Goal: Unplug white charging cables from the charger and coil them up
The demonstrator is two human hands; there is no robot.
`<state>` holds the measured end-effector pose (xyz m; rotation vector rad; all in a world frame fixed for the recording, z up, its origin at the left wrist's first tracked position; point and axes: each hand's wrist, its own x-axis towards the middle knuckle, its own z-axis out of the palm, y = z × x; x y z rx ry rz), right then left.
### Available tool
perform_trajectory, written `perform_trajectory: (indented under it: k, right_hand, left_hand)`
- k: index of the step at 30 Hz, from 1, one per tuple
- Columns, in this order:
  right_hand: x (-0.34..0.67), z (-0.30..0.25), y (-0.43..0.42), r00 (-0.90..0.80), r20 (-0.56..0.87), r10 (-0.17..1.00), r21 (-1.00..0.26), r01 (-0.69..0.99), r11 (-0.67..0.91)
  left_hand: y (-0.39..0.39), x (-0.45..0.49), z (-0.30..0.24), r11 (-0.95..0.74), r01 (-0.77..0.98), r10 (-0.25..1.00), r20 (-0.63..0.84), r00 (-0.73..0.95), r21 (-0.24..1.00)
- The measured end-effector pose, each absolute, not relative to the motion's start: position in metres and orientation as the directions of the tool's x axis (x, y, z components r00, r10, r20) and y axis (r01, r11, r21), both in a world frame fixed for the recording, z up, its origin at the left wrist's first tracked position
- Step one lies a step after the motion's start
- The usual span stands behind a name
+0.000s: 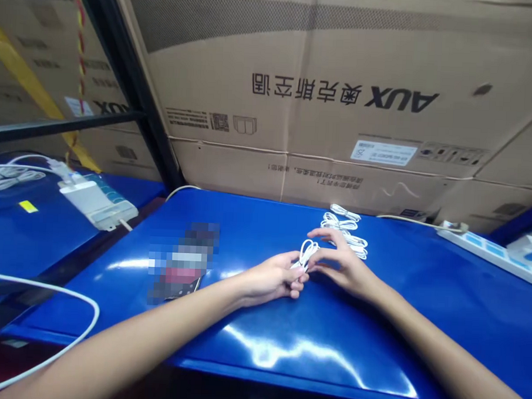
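Note:
My left hand (276, 278) is closed in a pinch on a small coiled white cable (308, 250) held just above the blue table (286, 341). My right hand (340, 263) meets it from the right, fingers curled around the same coil's loops. Just behind my right hand lie several more coiled white cables (345, 225) in a loose pile on the table.
A blurred-out flat object (184, 266) lies left of my hands. A white power strip (488, 250) runs along the right rear edge. Large cardboard boxes (341, 97) wall off the back. On a second blue table to the left sit a white adapter (96, 204) and cables (6, 176).

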<state>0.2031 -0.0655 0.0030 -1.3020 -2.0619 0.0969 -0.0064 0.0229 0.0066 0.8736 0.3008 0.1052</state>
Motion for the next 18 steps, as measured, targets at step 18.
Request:
perform_trajectory:
  k: [18]
  right_hand:
    - [0.237,0.001,-0.057,-0.016,0.506,0.862,-0.338,0.916,0.216]
  left_hand:
    - [0.019,-0.009,0.019,0.21,0.093,0.297,-0.154,0.942,0.973]
